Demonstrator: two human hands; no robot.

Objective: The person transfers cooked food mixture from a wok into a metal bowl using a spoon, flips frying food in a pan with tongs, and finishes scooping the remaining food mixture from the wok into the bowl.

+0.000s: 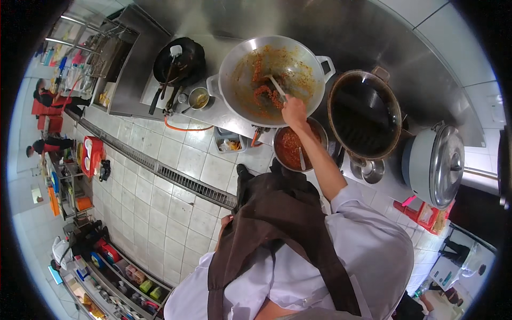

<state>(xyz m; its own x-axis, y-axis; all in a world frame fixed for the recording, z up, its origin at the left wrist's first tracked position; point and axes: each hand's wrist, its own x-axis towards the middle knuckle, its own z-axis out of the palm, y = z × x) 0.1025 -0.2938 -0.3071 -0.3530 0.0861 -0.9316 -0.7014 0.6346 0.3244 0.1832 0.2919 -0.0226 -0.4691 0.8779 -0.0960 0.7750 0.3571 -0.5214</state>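
A spatula or spoon (277, 85) is gripped by its handle in my right hand (295, 112), its head down among red-brown paste (267, 94) inside a large metal wok (236, 64). Oily orange smears coat the wok's inner wall. Below it, partly behind my right forearm, a round pan of red sauce (291, 142) holds a metal spoon (302, 159). My left hand (227, 220) hangs low beside the brown apron (276, 208), away from the cookware; its fingers are mostly hidden.
A wide pot of dark liquid (364, 116) stands right of the wok, with a lidded pot (434, 166) beyond. Dark pans (180, 60) and a small metal cup (199, 98) sit left. A floor drain grate (176, 178) crosses the tiles. Several people are farther off.
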